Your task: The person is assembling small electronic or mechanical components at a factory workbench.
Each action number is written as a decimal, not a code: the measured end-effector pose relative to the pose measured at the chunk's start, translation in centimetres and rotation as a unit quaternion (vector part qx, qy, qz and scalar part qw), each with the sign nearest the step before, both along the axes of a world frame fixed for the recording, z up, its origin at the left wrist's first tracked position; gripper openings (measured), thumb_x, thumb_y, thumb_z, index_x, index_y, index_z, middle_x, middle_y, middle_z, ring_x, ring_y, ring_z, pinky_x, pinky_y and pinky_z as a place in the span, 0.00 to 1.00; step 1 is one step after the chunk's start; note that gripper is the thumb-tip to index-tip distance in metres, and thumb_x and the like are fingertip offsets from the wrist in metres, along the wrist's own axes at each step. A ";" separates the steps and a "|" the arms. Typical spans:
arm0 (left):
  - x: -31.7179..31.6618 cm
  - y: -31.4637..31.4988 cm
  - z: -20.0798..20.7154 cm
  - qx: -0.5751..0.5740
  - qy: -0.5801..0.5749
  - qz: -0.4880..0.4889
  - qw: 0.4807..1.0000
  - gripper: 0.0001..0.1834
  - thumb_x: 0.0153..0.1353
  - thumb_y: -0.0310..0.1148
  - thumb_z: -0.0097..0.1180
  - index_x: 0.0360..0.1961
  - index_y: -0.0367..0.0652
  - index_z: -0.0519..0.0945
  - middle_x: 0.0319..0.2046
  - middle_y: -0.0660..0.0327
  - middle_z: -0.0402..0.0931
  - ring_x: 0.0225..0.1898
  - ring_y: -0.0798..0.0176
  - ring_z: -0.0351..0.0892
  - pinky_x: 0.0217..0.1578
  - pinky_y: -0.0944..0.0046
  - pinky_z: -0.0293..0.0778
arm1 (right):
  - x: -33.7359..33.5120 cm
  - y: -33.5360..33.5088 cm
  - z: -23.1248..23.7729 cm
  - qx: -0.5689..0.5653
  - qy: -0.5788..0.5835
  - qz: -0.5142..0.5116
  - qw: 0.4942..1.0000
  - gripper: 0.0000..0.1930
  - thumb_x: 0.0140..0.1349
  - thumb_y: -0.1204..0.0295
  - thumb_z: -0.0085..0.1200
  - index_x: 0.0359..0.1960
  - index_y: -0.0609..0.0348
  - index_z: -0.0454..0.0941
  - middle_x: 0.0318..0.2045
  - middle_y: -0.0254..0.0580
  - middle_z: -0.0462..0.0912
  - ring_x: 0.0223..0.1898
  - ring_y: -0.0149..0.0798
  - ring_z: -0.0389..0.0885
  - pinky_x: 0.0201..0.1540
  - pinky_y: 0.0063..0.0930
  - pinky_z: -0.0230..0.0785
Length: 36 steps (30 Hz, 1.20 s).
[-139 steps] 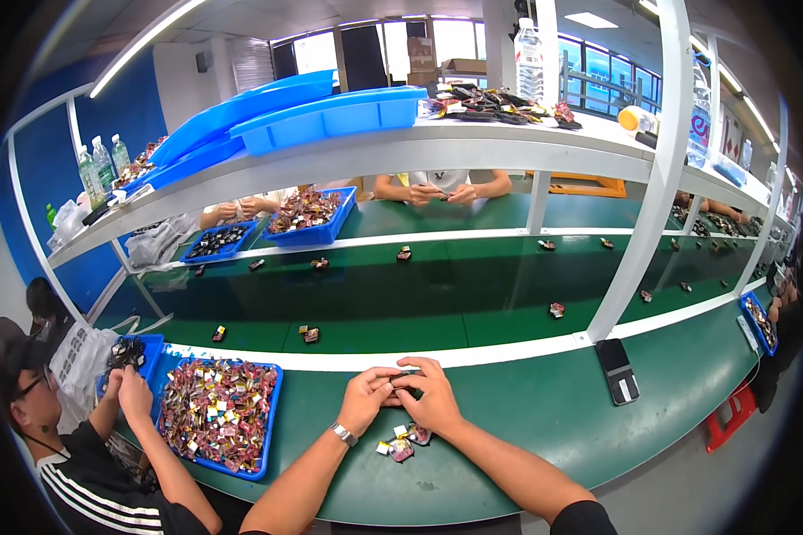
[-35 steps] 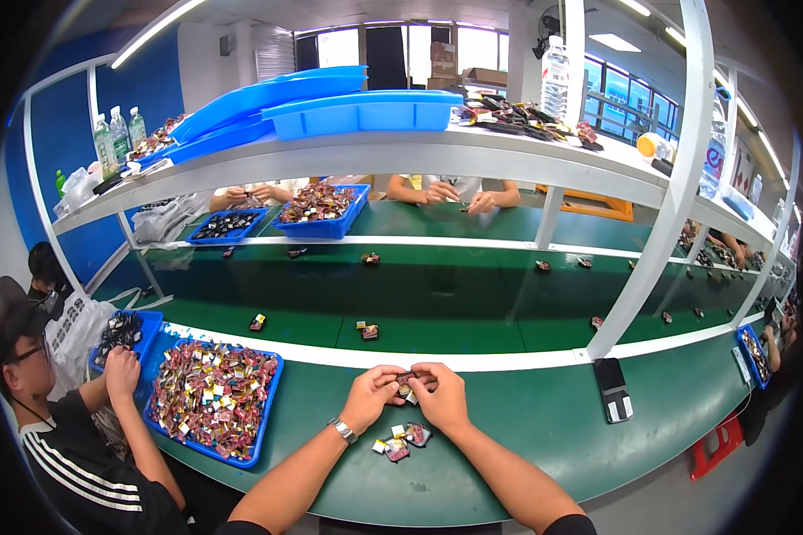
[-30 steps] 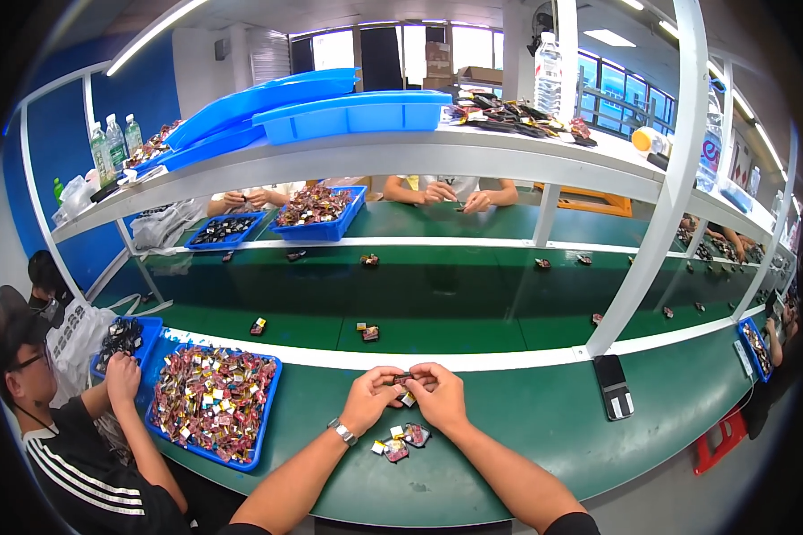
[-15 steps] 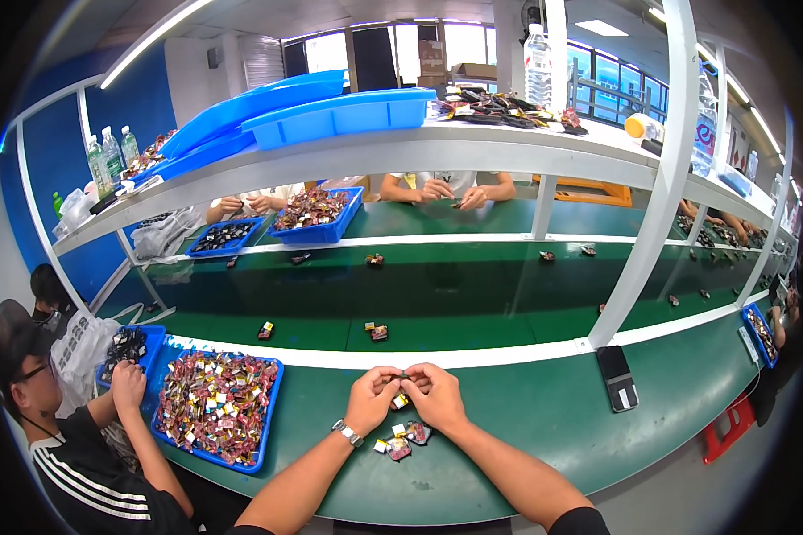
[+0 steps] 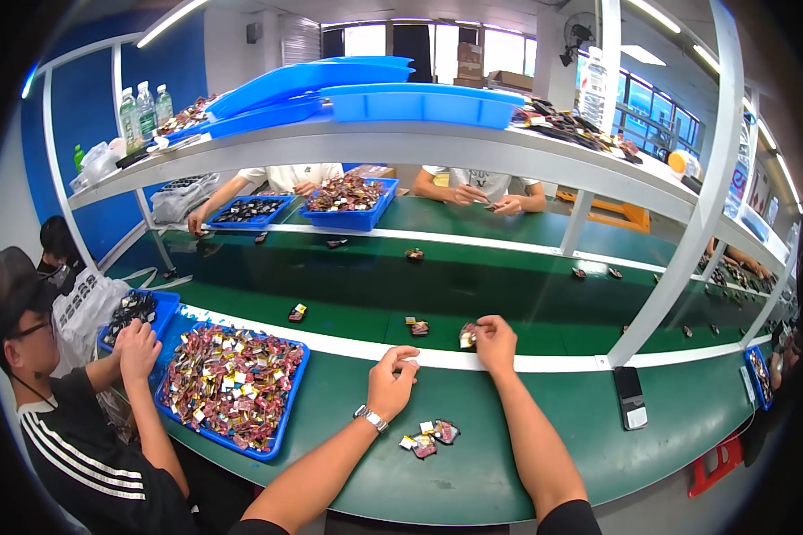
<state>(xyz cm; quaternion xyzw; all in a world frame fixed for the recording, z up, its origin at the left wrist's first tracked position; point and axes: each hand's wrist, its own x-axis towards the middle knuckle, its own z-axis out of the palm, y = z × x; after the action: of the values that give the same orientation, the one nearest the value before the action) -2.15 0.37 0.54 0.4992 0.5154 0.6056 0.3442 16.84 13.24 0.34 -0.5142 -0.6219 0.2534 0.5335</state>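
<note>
Over the near edge of the dark green belt, my right hand (image 5: 497,342) pinches a small dark-red part with a white and yellow tag (image 5: 467,335). My left hand (image 5: 391,384), with a metal watch on its wrist, is above the near green table (image 5: 348,473). Its fingers are curled together, and what they hold, if anything, is too small to name. Between my forearms lies a little cluster of similar tagged parts (image 5: 430,438). Another tagged part (image 5: 418,328) rests on the belt between my hands, and one more (image 5: 297,312) lies farther left.
A blue tray (image 5: 285,419) heaped with tagged parts stands left, beside a co-worker (image 5: 71,401) handling black parts. A black and white phone-like device (image 5: 631,399) lies right. A white post (image 5: 687,241) and overhead shelf (image 5: 473,147) frame the belt. Other people sit across.
My hands, together before, have come apart. The right one moved forward over the belt with a tagged part; the left shifted slightly. The whole view swung left, and a person across reached out an arm.
</note>
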 end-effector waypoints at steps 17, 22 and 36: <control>-1.0 1.3 -0.6 -0.023 -0.071 0.044 0.996 0.07 0.66 0.27 0.53 0.43 0.36 0.77 0.38 0.58 0.82 0.32 0.70 0.80 0.28 0.70 0.77 | -7.5 0.4 -1.5 0.049 -0.236 -0.015 0.970 0.31 0.47 0.64 0.72 0.50 0.64 0.71 0.38 0.48 0.80 0.44 0.46 0.79 0.48 0.38 0.72; -2.4 0.8 -1.0 -0.041 -0.107 0.028 0.993 0.09 0.66 0.27 0.52 0.45 0.34 0.76 0.38 0.55 0.82 0.31 0.70 0.78 0.28 0.72 0.75 | -4.2 -5.7 -0.6 -0.005 -0.028 0.188 0.982 0.31 0.47 0.72 0.70 0.55 0.58 0.70 0.42 0.42 0.81 0.48 0.42 0.78 0.51 0.33 0.70; -2.3 -0.3 0.8 -0.183 -0.126 -0.276 0.935 0.19 0.72 0.32 0.46 0.60 0.37 0.73 0.41 0.61 0.79 0.36 0.71 0.78 0.37 0.69 0.78 | 0.0 -11.1 4.0 0.174 -0.215 0.284 0.918 0.26 0.54 0.74 0.63 0.57 0.54 0.74 0.56 0.46 0.74 0.60 0.49 0.69 0.63 0.41 0.64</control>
<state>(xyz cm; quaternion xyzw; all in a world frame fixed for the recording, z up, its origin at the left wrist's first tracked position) -4.48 0.11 1.32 0.4700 0.4117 0.4400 0.6449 16.89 2.12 4.37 -0.2577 -0.8755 0.1654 0.3738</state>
